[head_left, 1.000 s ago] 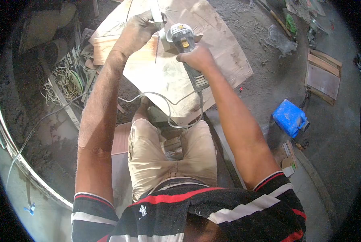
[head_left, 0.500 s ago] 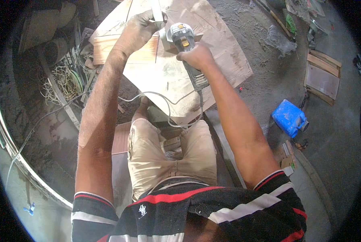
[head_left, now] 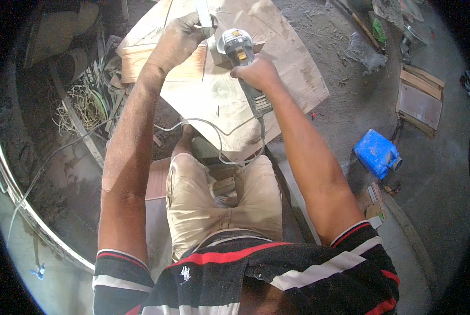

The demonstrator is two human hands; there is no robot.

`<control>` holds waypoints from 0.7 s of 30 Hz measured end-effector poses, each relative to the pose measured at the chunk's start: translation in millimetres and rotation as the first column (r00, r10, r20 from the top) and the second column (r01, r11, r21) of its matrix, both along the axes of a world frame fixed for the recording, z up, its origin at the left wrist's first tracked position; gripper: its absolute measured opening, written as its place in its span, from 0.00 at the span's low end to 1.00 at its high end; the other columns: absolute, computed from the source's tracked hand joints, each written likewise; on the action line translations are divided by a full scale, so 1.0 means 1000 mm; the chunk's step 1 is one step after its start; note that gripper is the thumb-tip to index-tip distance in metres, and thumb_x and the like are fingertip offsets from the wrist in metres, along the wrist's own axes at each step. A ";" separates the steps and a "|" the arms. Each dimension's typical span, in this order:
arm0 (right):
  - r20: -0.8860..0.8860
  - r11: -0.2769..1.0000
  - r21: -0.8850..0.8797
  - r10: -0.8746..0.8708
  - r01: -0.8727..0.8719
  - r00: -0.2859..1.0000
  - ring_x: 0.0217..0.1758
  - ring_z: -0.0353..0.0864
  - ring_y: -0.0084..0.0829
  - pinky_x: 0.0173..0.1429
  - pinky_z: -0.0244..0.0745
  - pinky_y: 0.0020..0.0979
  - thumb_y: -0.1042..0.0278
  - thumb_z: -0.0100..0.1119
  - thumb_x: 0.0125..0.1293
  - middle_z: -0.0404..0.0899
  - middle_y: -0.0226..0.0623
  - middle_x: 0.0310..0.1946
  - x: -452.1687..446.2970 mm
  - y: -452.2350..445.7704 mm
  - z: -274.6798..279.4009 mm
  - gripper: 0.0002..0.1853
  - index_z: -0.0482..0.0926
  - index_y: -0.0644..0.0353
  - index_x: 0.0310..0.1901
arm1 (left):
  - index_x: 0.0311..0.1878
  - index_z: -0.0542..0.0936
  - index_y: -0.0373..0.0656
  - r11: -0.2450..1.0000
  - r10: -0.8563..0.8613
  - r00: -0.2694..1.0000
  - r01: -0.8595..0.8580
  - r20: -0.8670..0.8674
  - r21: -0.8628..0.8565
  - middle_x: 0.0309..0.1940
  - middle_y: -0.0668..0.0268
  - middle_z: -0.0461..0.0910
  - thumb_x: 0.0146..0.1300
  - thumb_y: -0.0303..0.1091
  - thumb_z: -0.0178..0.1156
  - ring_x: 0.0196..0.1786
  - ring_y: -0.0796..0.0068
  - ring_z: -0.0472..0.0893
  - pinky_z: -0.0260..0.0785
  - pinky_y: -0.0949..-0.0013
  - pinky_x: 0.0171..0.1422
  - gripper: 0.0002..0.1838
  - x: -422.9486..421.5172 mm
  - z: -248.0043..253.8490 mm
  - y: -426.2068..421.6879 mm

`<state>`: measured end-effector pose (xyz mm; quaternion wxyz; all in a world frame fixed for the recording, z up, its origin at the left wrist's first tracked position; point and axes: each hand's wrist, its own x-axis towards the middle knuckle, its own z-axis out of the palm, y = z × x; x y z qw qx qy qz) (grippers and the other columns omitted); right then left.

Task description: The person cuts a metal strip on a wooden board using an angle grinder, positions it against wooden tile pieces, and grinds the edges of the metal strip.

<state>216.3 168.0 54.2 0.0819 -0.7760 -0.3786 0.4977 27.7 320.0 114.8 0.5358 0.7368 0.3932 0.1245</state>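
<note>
My right hand [head_left: 257, 73] is wrapped round the body of a corded angle grinder [head_left: 258, 101], whose pale head points away from me over a wooden board [head_left: 198, 107]. Under the grinder's head lies a small block [head_left: 220, 58], partly hidden. My left hand [head_left: 185, 35] is dusty and closed on a flat, pale strip [head_left: 203, 14] that stretches toward the top edge of the view. Beneath the left wrist rests a wood-grained plank [head_left: 140, 64] on the board. The grinder's cable [head_left: 220, 137] loops down past my knees and off to the left.
On the left is a tangle of pale cord [head_left: 77, 113] among scraps. To the right, a blue jerrycan [head_left: 374, 152] lies on the floor, with a wooden frame [head_left: 419, 100] beyond it. Clear plastic [head_left: 365, 52] lies at the upper right.
The grinder and my right hand have shifted very slightly. My left hand stays in place on the strip.
</note>
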 end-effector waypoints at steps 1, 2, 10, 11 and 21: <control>0.013 1.000 0.020 -0.003 0.002 1.000 0.49 0.89 0.50 0.57 0.82 0.41 0.44 0.76 0.45 0.89 0.58 0.43 -0.001 0.000 -0.002 0.33 0.88 0.68 0.43 | 0.55 0.86 0.44 1.000 0.007 1.000 -0.007 -0.010 -0.010 0.43 0.76 0.86 0.74 0.29 0.66 0.47 0.84 0.81 0.76 0.73 0.54 0.10 0.000 0.001 0.000; 0.012 1.000 0.020 -0.003 0.002 1.000 0.49 0.89 0.50 0.57 0.82 0.41 0.44 0.76 0.45 0.89 0.58 0.43 -0.001 0.000 -0.003 0.33 0.88 0.68 0.43 | 0.55 0.86 0.44 1.000 0.007 1.000 -0.007 -0.011 -0.010 0.43 0.76 0.86 0.74 0.29 0.66 0.47 0.84 0.81 0.76 0.73 0.54 0.10 0.000 0.002 0.000; 0.025 1.000 0.001 0.012 -0.012 1.000 0.50 0.89 0.50 0.58 0.82 0.40 0.43 0.75 0.46 0.89 0.57 0.45 -0.001 0.002 -0.006 0.33 0.88 0.68 0.43 | 0.54 0.86 0.43 1.000 0.000 1.000 0.000 0.003 0.011 0.42 0.76 0.85 0.74 0.30 0.66 0.45 0.84 0.80 0.75 0.73 0.51 0.08 -0.001 0.002 -0.001; 0.025 1.000 0.001 0.011 -0.011 1.000 0.50 0.89 0.50 0.58 0.82 0.40 0.43 0.75 0.46 0.89 0.57 0.45 -0.001 0.002 -0.006 0.33 0.88 0.68 0.43 | 0.54 0.86 0.43 1.000 0.000 1.000 0.000 0.003 0.011 0.42 0.76 0.85 0.74 0.30 0.66 0.45 0.84 0.80 0.75 0.73 0.51 0.08 -0.001 0.004 -0.001; -0.028 1.000 -0.009 -0.011 0.011 1.000 0.54 0.89 0.53 0.62 0.83 0.43 0.48 0.74 0.45 0.87 0.62 0.47 -0.001 0.004 0.001 0.33 0.88 0.71 0.45 | 0.53 0.85 0.42 1.000 0.008 1.000 -0.008 -0.018 0.010 0.44 0.74 0.86 0.74 0.29 0.66 0.47 0.83 0.82 0.77 0.73 0.54 0.08 -0.001 0.005 -0.001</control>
